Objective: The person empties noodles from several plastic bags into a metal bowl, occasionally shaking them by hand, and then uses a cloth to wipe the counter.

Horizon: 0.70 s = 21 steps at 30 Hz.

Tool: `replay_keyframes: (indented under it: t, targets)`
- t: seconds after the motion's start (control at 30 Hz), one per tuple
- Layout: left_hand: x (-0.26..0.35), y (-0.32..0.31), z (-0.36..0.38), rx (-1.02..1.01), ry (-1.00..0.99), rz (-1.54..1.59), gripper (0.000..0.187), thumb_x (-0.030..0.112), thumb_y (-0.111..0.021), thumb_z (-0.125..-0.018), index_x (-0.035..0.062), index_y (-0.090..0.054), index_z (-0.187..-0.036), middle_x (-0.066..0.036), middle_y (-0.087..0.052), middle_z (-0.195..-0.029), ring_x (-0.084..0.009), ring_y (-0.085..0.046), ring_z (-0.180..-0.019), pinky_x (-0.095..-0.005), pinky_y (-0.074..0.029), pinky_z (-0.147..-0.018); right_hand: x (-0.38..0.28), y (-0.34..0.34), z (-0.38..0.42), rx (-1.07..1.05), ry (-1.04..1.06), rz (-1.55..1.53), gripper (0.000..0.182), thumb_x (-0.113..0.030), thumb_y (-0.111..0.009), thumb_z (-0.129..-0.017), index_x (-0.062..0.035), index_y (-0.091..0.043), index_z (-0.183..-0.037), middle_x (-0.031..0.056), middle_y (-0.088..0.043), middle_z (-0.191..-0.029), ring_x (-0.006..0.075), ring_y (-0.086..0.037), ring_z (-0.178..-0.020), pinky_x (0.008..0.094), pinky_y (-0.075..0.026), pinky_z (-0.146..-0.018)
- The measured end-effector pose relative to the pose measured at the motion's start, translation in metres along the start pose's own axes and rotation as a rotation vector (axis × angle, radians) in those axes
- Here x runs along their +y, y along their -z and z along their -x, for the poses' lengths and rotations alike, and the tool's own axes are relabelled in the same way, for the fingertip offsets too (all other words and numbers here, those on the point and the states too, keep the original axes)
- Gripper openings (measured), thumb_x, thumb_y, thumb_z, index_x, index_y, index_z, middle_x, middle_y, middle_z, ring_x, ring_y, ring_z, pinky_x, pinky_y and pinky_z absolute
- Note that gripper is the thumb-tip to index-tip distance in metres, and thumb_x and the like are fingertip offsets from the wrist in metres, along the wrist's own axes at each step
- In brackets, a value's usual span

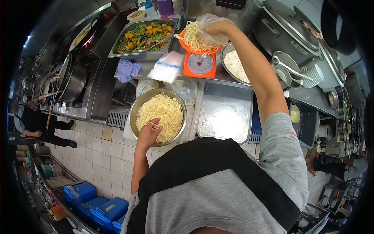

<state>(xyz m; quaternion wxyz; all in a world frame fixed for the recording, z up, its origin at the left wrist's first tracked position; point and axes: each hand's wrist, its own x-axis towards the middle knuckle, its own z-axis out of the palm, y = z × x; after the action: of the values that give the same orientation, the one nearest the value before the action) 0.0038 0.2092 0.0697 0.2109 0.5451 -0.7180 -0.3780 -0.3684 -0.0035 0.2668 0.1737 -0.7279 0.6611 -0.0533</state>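
My left hand [149,131] rests in a large metal bowl [134,107] full of yellow noodles [163,111] and pinches a few strands. My right hand [215,29], inside a clear plastic bag or glove, reaches out over an orange scale [199,64]. It grips a heap of noodles [193,37] lying on the scale's orange pan. The scale's dial faces me.
A steel tray of mixed vegetables [144,37], a stack of plastic bags [166,66], a purple cloth [128,70], a bowl of white rice [235,64] and an empty steel tray [225,113] surround the scale. A large rice cooker [288,29] stands right. Another person [37,123] works at left.
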Motion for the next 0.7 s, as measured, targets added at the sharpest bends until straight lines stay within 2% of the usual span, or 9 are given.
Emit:
replay_keyframes:
  t: [0.07, 0.2, 0.27, 0.4, 0.47, 0.6, 0.7]
  targets:
    - [0.001, 0.002, 0.004, -0.003, 0.026, -0.002, 0.038, 0.015, -0.065, -0.08, -0.0011, -0.057, -0.113, -0.017, -0.063, -0.103, -0.0245, -0.061, -0.085, -0.0335, -0.048, -0.074, 0.007, -0.002, -0.011, 0.096, 0.165, 0.064, 0.048, -0.038, -0.061, -0.073, -0.0103, -0.056, -0.112, 0.0128, -0.061, -0.103, 0.0256, -0.059, -0.089, 0.0371, -0.046, -0.076]
    - [-0.006, 0.002, 0.011, 0.012, 0.046, -0.013, 0.038, 0.015, -0.065, -0.08, -0.0011, -0.057, -0.113, -0.017, -0.064, -0.1, -0.0242, -0.062, -0.086, -0.0325, -0.049, -0.071, 0.008, 0.002, -0.002, 0.118, 0.123, 0.089, 0.051, -0.035, -0.063, -0.072, -0.0105, -0.052, -0.115, 0.0125, -0.06, -0.104, 0.0259, -0.057, -0.094, 0.0364, -0.043, -0.081]
    - [-0.007, 0.001, 0.014, 0.023, 0.044, -0.004, 0.038, 0.015, -0.065, -0.08, -0.0011, -0.057, -0.113, -0.017, -0.064, -0.1, -0.0242, -0.062, -0.086, -0.0327, -0.049, -0.071, 0.016, 0.002, -0.005, 0.106, 0.203, 0.015, 0.054, -0.034, -0.065, -0.07, -0.0106, -0.051, -0.116, 0.013, -0.059, -0.107, 0.0266, -0.055, -0.099, 0.0359, -0.041, -0.085]
    - [-0.001, 0.005, 0.019, 0.041, 0.066, 0.023, 0.038, 0.014, -0.065, -0.08, -0.0007, -0.057, -0.114, -0.016, -0.063, -0.1, -0.0246, -0.062, -0.086, -0.0332, -0.05, -0.072, 0.024, 0.0, 0.002, 0.162, 0.207, -0.007, 0.057, -0.033, -0.067, -0.069, -0.0103, -0.05, -0.119, 0.0143, -0.058, -0.11, 0.0283, -0.055, -0.101, 0.0357, -0.042, -0.088]
    - [0.0, 0.007, 0.02, 0.044, 0.058, 0.007, 0.038, 0.015, -0.065, -0.08, -0.0005, -0.057, -0.114, -0.016, -0.063, -0.1, -0.0246, -0.062, -0.086, -0.0331, -0.05, -0.072, 0.026, -0.003, 0.007, 0.25, 0.231, 0.01, 0.058, -0.033, -0.066, -0.071, -0.0086, -0.048, -0.12, 0.0155, -0.055, -0.117, 0.0293, -0.054, -0.105, 0.0336, -0.042, -0.09]
    - [0.01, 0.022, 0.02, -0.019, 0.064, -0.081, 0.038, 0.015, -0.066, -0.08, 0.0, -0.057, -0.114, -0.016, -0.063, -0.1, -0.0245, -0.062, -0.085, -0.0313, -0.049, -0.072, 0.01, 0.011, 0.039, 0.215, 0.234, 0.018, 0.056, -0.031, -0.064, -0.074, -0.0074, -0.047, -0.122, 0.0158, -0.052, -0.121, 0.0296, -0.052, -0.109, 0.0334, -0.041, -0.092]
    - [0.024, 0.042, 0.016, -0.127, 0.001, -0.11, 0.036, 0.016, -0.064, -0.081, 0.0001, -0.057, -0.113, -0.013, -0.063, -0.1, -0.0217, -0.061, -0.085, -0.0294, -0.049, -0.073, -0.019, 0.009, 0.075, 0.412, 0.105, 0.006, 0.053, -0.03, -0.062, -0.075, -0.0072, -0.048, -0.121, 0.0158, -0.053, -0.119, 0.0292, -0.053, -0.107, 0.0336, -0.042, -0.092]
